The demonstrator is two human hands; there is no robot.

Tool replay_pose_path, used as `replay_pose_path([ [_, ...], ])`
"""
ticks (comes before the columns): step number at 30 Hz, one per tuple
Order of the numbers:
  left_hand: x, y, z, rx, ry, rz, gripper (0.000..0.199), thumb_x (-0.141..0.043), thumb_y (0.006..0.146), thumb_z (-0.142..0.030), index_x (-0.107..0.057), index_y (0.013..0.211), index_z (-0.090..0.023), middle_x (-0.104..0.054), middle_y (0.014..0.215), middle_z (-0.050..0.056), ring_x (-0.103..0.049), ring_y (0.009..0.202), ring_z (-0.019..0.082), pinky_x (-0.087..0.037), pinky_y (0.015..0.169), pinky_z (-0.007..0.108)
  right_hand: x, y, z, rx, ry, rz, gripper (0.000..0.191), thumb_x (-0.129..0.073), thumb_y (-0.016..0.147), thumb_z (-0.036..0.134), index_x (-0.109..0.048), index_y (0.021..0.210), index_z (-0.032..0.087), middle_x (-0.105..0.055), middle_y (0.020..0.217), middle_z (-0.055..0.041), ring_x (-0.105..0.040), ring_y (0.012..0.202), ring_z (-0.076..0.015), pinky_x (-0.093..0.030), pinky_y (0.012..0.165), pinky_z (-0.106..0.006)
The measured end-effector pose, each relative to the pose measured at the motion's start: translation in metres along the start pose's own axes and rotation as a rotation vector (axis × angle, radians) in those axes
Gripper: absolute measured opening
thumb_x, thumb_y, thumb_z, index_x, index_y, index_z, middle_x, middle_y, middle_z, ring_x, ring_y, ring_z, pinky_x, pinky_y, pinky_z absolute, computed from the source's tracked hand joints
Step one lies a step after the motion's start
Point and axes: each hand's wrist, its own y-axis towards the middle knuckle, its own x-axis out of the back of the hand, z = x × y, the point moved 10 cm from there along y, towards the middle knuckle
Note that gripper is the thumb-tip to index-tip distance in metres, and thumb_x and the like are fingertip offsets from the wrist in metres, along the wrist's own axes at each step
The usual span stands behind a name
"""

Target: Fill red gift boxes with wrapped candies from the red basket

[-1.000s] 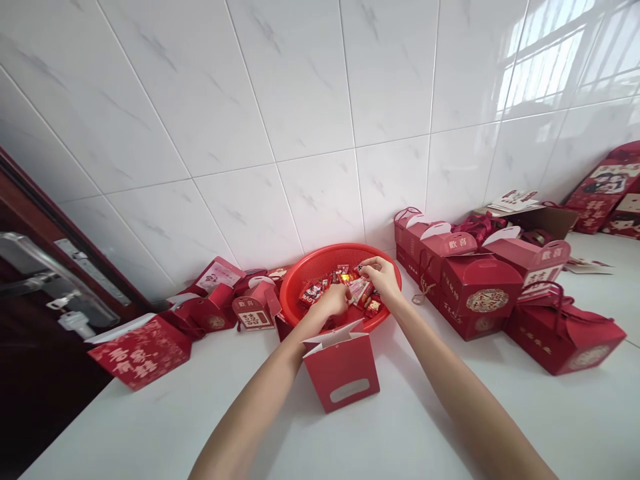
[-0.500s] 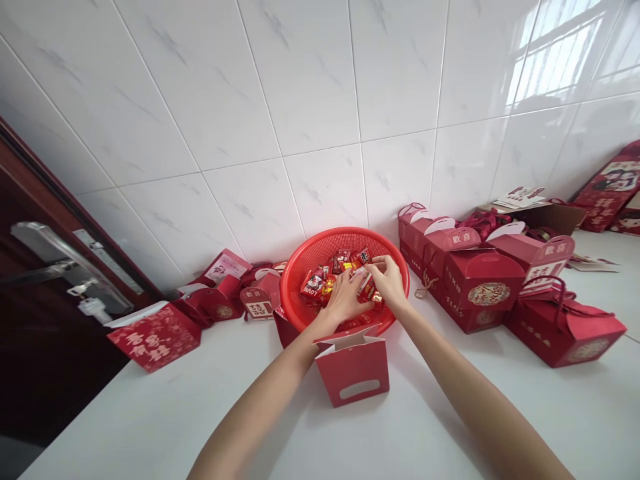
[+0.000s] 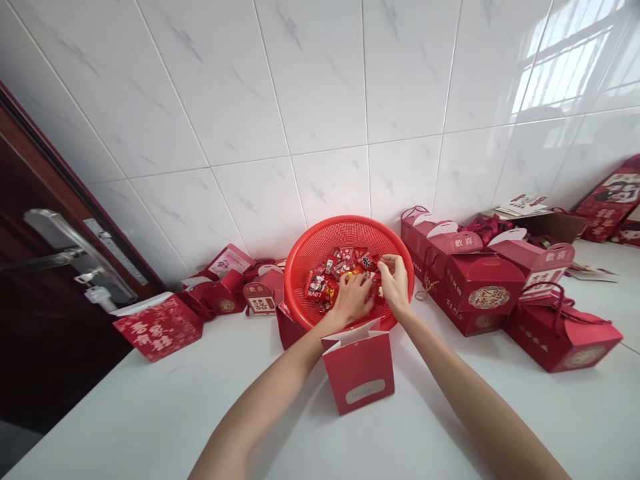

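Wrapped candies (image 3: 318,285) in red, gold and white fill the bottom of a red plastic basket (image 3: 305,257) with perforated walls. My left hand (image 3: 353,297) reaches over the near rim, its bent fingers spread on the candies. Inside the basket's right side is my right hand (image 3: 395,283), with fingers curled together towards the thumb; whatever they hold is hidden. In front of the basket, below my left wrist, a red paper gift box (image 3: 361,370) stands upright with its top open and an oval cut-out low on its front.
Closed red gift boxes (image 3: 480,287) crowd the right side, with another box (image 3: 565,333) nearer. More red boxes (image 3: 225,287) and a patterned red box (image 3: 159,329) stand left, near a dark door (image 3: 30,280) with keys (image 3: 99,293). A tiled wall (image 3: 330,180) rises behind.
My left hand has shifted slightly right and its fingers have dropped onto the candies. My right hand stays over the basket's right side, its fingers more curled. The camera view has shifted slightly.
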Motion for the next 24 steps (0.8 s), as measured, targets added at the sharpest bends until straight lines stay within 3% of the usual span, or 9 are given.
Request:
replay_pose_path([
  [2,0.008,0.003,0.007,0.047,-0.014,-0.014,0.018,-0.060,0.086,-0.025,-0.068,0.101,-0.020,-0.073,0.094,0.008,-0.066,0.096,0.025,-0.039,0.105,0.044,0.001,0.002,-0.001,0.004,0.002,-0.008,0.022,-0.051,0.079,0.040,-0.053,0.093,0.022,-0.066,0.104,-0.0093,-0.062,0.100,-0.0244,-0.048,0.091,-0.041],
  [4,0.014,0.006,0.016,0.104,-0.023,-0.036,0.016,-0.057,0.088,-0.025,-0.068,0.098,-0.020,-0.072,0.087,0.006,-0.066,0.089,0.024,-0.044,0.098,0.039,0.001,0.003,-0.001,0.010,0.001,-0.009,0.022,-0.051,0.080,0.040,-0.054,0.093,0.022,-0.067,0.104,-0.0092,-0.062,0.099,-0.0241,-0.049,0.091,-0.041],
  [8,0.026,0.004,0.043,0.296,-0.005,-0.154,0.026,-0.054,0.088,-0.023,-0.065,0.112,-0.019,-0.067,0.118,0.013,-0.061,0.114,0.028,-0.042,0.102,0.040,0.000,0.004,-0.001,0.029,-0.014,-0.003,0.020,-0.051,0.081,0.038,-0.055,0.094,0.022,-0.067,0.104,-0.0087,-0.062,0.101,-0.0238,-0.049,0.091,-0.040],
  [12,0.020,-0.004,0.067,0.495,0.017,-0.180,0.043,-0.063,0.084,-0.031,-0.061,0.125,-0.019,-0.054,0.142,0.017,-0.048,0.134,0.034,-0.036,0.111,0.048,-0.004,0.004,-0.006,0.041,-0.038,0.013,0.019,-0.052,0.082,0.036,-0.055,0.095,0.023,-0.067,0.104,-0.0089,-0.062,0.101,-0.0245,-0.049,0.090,-0.041],
  [18,0.014,-0.002,0.069,0.419,0.031,-0.225,0.052,-0.068,0.081,-0.035,-0.061,0.130,-0.017,-0.036,0.159,0.020,-0.033,0.147,0.037,-0.028,0.119,0.053,-0.018,0.005,-0.021,0.081,-0.071,0.045,0.021,-0.051,0.082,0.036,-0.054,0.097,0.022,-0.068,0.106,-0.0102,-0.063,0.102,-0.0255,-0.049,0.093,-0.042],
  [24,0.013,0.015,0.086,0.387,0.041,-0.242,0.065,-0.073,0.076,-0.037,-0.059,0.135,-0.016,-0.036,0.160,0.020,-0.033,0.147,0.038,-0.026,0.119,0.055,-0.039,0.024,-0.036,0.128,-0.134,0.073,0.025,-0.055,0.074,0.032,-0.056,0.096,0.021,-0.069,0.105,-0.0120,-0.062,0.101,-0.0282,-0.048,0.094,-0.044],
])
